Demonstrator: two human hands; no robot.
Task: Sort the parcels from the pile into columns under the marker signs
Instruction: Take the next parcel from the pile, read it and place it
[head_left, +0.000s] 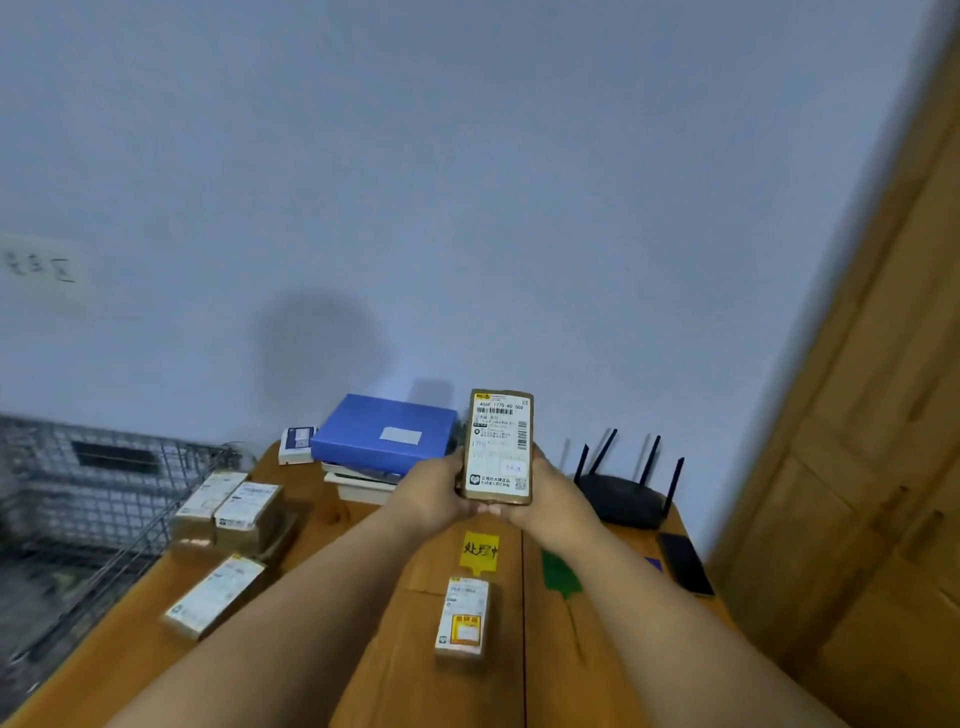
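Note:
I hold a small brown parcel (498, 447) upright in front of me, its white shipping label facing the camera. My left hand (434, 493) grips its left side and my right hand (543, 493) its right side. Below it on the wooden table (363, 519) lies a yellow marker sign (480, 550) with black writing, and one parcel (464, 618) lies just under that sign. A green marker sign (560, 574) lies to its right. The pile of brown parcels (234, 512) sits at the table's left, with another parcel (215, 603) nearer to me.
A blue box (384, 431) on stacked books stands at the back of the table. A black router (626, 493) with antennas sits at the back right, a dark phone (685, 564) beside it. A wire basket (93, 493) stands left of the table, a wooden door (857, 467) at the right.

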